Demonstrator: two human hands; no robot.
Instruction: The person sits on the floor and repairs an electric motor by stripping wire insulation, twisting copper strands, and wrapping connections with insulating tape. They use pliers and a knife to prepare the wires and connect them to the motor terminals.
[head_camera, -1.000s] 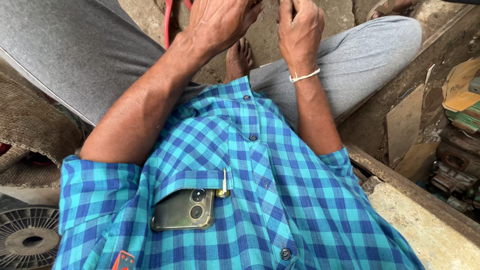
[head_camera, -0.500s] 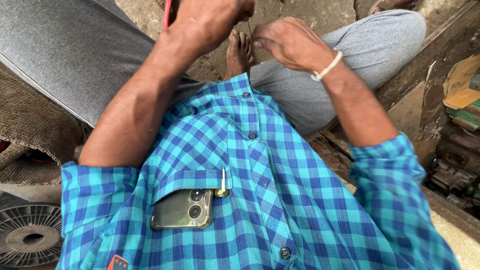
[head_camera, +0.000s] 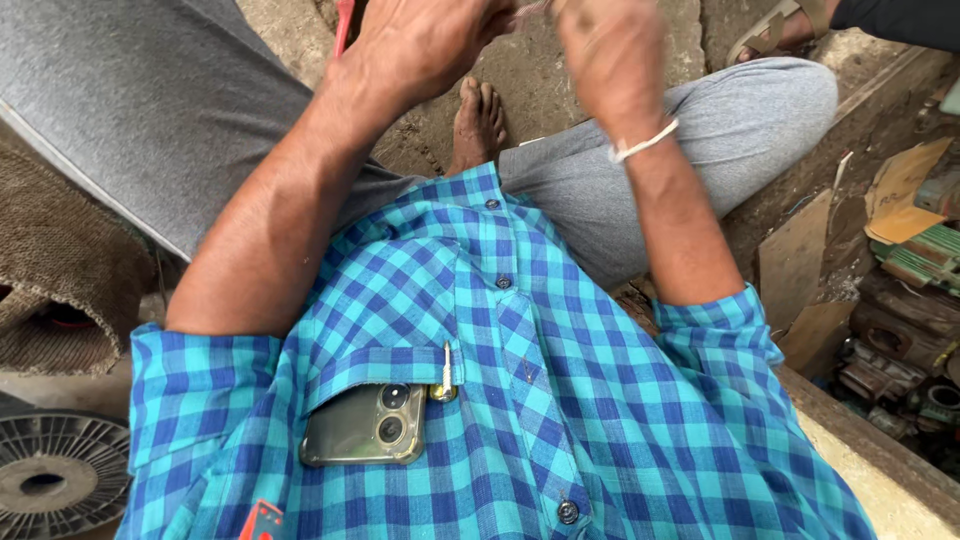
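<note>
1. Left hand (head_camera: 425, 45) is raised at the top of the head view, fingers curled into a loose fist. A red tool handle (head_camera: 343, 28) pokes out just beside its wrist; we cannot tell if the hand actually grips it.
2. Right hand (head_camera: 612, 60) is up next to the left one, blurred, back of the hand toward us. Fingers bent inward, but we cannot tell how far closed or what they hold.
3. A small pale metal piece (head_camera: 530, 8) shows between the two hands at the frame's top edge, touching or nearly touching both. Too cropped to identify.
4. White wristband (head_camera: 645, 142) on the right wrist.
5. Below the hands: bare foot (head_camera: 478, 118) on the dirt ground, grey trousers (head_camera: 150, 110) on both legs.
6. Blue checked shirt (head_camera: 520, 400) fills the lower frame, with a phone (head_camera: 362, 428) in the chest pocket and a pen clip (head_camera: 446, 372) beside it.
7. Fan grille (head_camera: 45, 480) lower left, burlap mat (head_camera: 60, 260) above it.
8. Scrap metal parts (head_camera: 900, 340) and cardboard (head_camera: 905, 190) on the right; another person's sandalled foot (head_camera: 775, 25) top right.
</note>
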